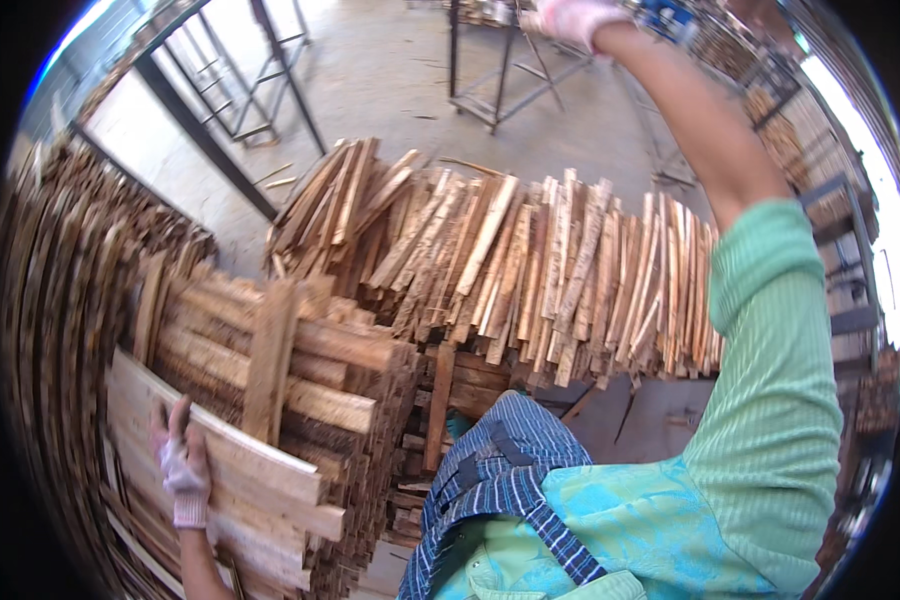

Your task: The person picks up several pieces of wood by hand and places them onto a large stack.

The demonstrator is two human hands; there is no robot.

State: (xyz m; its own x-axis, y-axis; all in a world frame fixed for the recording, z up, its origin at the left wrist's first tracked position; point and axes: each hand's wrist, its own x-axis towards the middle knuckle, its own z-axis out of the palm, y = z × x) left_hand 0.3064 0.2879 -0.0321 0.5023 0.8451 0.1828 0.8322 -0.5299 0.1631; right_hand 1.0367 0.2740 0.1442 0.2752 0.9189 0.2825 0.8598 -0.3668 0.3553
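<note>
My left hand (182, 468), in a white-and-pink glove with bare fingertips, lies against a pale wooden board (235, 440) at the lower left. Its fingers are spread and not wrapped around anything. More flat boards sit beside and below that one, on the side of a stack of wooden slats (320, 350). My right arm reaches far forward, and my right hand (575, 20), in a pinkish glove, is at the top edge of the view. It is blurred and partly cut off, so its fingers and anything in them do not show clearly.
A long pile of loose wooden strips (510, 260) lies ahead of me. Tall bundles of thin slats (60, 290) line the left side. Dark metal frames (210, 120) stand on the concrete floor (390, 80) beyond, with more racks (850, 260) at the right.
</note>
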